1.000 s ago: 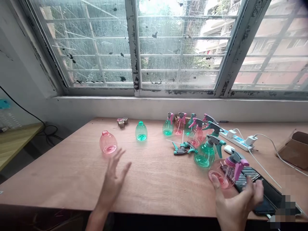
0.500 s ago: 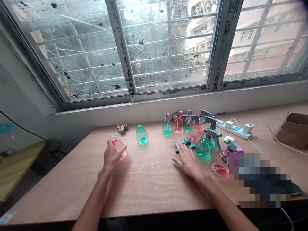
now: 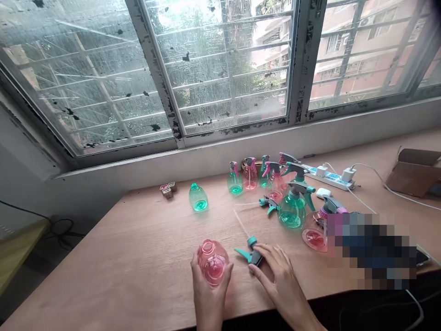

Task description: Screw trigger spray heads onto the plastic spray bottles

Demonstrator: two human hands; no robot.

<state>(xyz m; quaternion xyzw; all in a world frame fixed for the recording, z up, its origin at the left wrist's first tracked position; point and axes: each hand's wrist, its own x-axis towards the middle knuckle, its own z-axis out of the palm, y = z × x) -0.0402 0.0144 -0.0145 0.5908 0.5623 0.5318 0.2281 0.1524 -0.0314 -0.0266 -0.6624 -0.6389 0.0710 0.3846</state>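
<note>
My left hand (image 3: 209, 296) is closed around a pink see-through bottle (image 3: 215, 253) with no spray head on it, its open neck tilted upward. To its right, the thumb and fingers of my right hand (image 3: 280, 276) grip a grey and teal trigger spray head (image 3: 254, 254). A thin clear tube runs from that head up and to the left, apart from the bottle. Farther back stands a green bottle (image 3: 198, 198), also bare at the neck. A second teal spray head (image 3: 269, 204) lies beside a green spray bottle (image 3: 292, 212).
Several complete spray bottles cluster at the back, among them a green one with a pink trigger (image 3: 235, 181). Small patterned blocks (image 3: 168, 189) sit at the back left. On the right are a power strip (image 3: 329, 177), a white case (image 3: 324, 193) and a cardboard box (image 3: 413, 172).
My left hand has brought the pink bottle to the right and nearer. My right hand has drawn one teal spray head out from beside the green spray bottle, towards me.
</note>
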